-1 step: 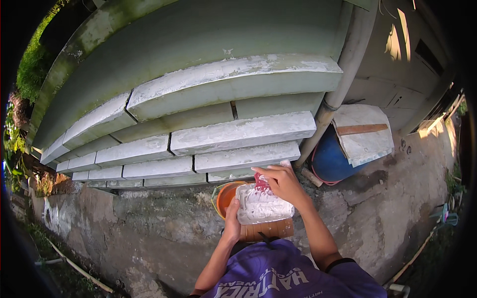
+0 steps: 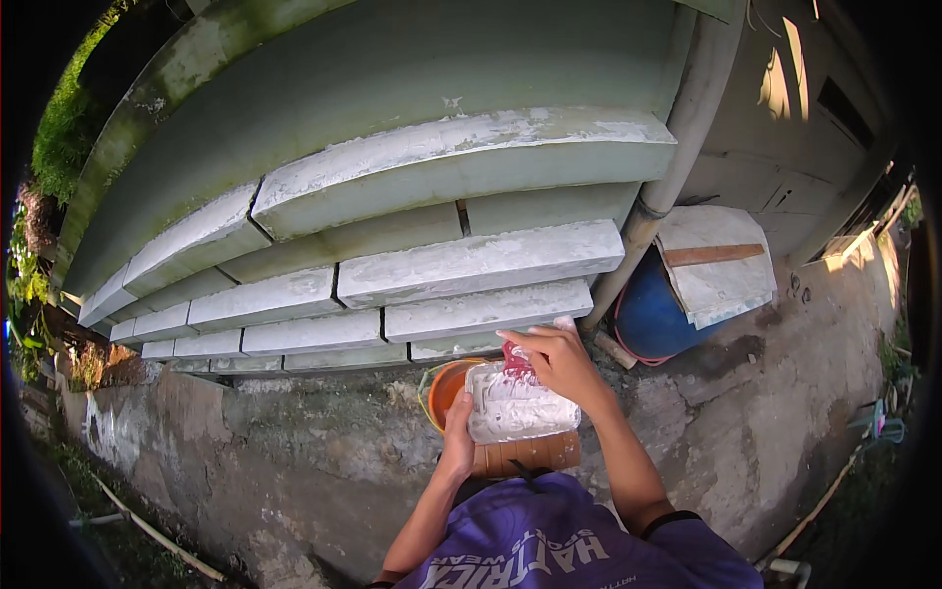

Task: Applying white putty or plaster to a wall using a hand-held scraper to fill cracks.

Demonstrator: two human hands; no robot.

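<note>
My left hand (image 2: 458, 432) grips the left edge of a white rectangular paint tray (image 2: 525, 417), thumb along its rim. Thick white paint coats the inside of the tray. Over the tray's far edge, my right hand (image 2: 557, 363) is closed on a small red tool smeared with white (image 2: 516, 359), whose exact kind I cannot make out. The red part meets the paint at the far side of the tray. A pale end shows above my right knuckles. Beside and partly under the tray is an orange bucket (image 2: 444, 391), largely hidden.
Ahead rises a green wall with stepped ledges (image 2: 481, 253), their tops coated white in patches. A grey pipe (image 2: 677, 167) runs down the right corner. Next to it stands a blue drum (image 2: 648, 309) under a pale board (image 2: 716, 260). Brown ribbed material (image 2: 530, 456) lies below the tray.
</note>
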